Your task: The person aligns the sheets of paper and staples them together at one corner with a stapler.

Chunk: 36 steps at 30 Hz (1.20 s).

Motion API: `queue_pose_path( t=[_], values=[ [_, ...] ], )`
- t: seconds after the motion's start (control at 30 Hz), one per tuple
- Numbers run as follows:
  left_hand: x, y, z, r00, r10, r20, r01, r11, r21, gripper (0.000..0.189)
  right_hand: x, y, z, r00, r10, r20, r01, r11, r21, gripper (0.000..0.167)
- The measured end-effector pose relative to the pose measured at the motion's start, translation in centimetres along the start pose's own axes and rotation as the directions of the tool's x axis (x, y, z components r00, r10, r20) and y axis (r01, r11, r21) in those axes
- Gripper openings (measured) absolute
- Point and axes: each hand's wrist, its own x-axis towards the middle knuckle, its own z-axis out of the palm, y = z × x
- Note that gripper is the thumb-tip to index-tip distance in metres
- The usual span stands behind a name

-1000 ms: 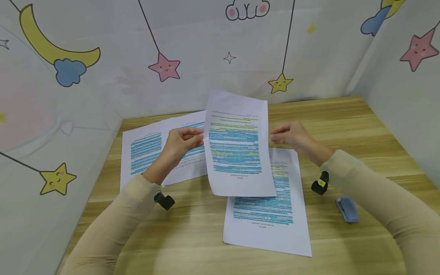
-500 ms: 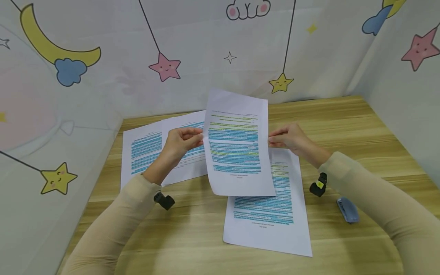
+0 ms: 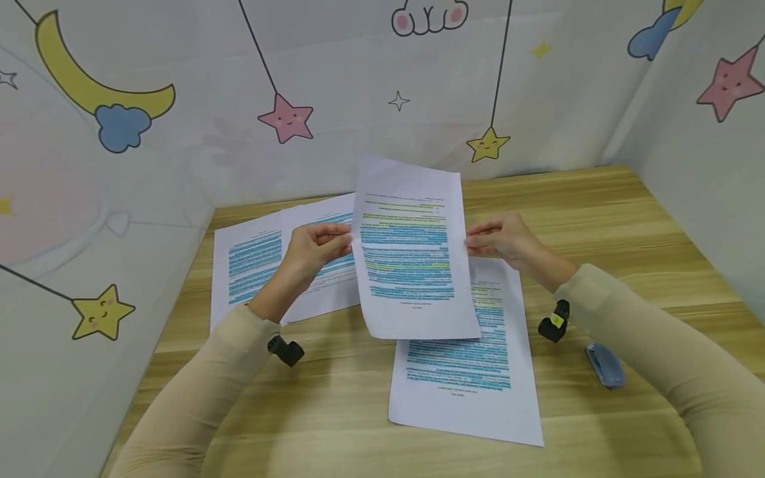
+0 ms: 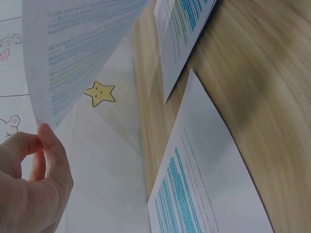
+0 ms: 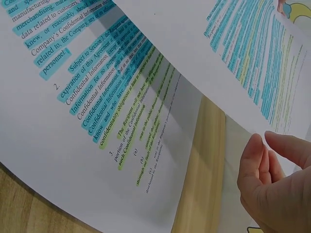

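A printed sheet of paper (image 3: 418, 322), marked in blue and yellow highlighter, is held raised and slightly bowed above the table. My left hand (image 3: 311, 249) pinches its left edge between thumb and fingers. At the opposite edge my right hand (image 3: 508, 240) pinches with thumb and forefinger, as the right wrist view shows. Below lies a second highlighted sheet (image 3: 466, 418), its upper part covered by the raised one. Further left, two overlapping highlighted pages (image 3: 293, 309) rest on the table, partly behind my left hand and forearm.
A small blue stapler (image 3: 605, 365) lies on the wooden table (image 3: 657, 265), beside my right forearm. White cloth walls (image 3: 335, 60) printed with stars and moons stand at the back and both sides.
One second ago my right fingers were slightly apart from the sheet's right edge; they moved left and took hold of it. The raised sheet shifted very slightly left. The left hand stayed put.
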Motion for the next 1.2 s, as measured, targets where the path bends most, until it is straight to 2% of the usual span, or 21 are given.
queue_pose_path(
  t=[0.2,0.67,0.93,1.2],
  values=[
    [0.0,-0.1,-0.1,1.000,-0.012,0.000,0.012,1.000,-0.016,0.033,-0.1,0.0,0.0,1.000,-0.002,-0.020,0.003,0.999,0.051,0.039],
    [0.3,-0.7,0.3,0.999,-0.038,0.015,0.039,0.998,-0.050,0.032,-0.7,-0.1,-0.6,0.999,-0.018,-0.027,0.020,0.998,0.067,0.032],
    [0.4,-0.9,0.8,0.999,-0.035,0.015,0.036,0.999,-0.030,0.032,-1.5,-0.3,-1.0,0.999,-0.008,-0.044,0.010,0.999,0.033,0.035],
    [0.3,-1.2,1.3,0.999,-0.037,0.025,0.037,0.999,-0.009,0.031,-2.5,-0.4,-1.5,0.999,-0.006,-0.039,0.008,0.999,0.052,0.035]
  ],
)
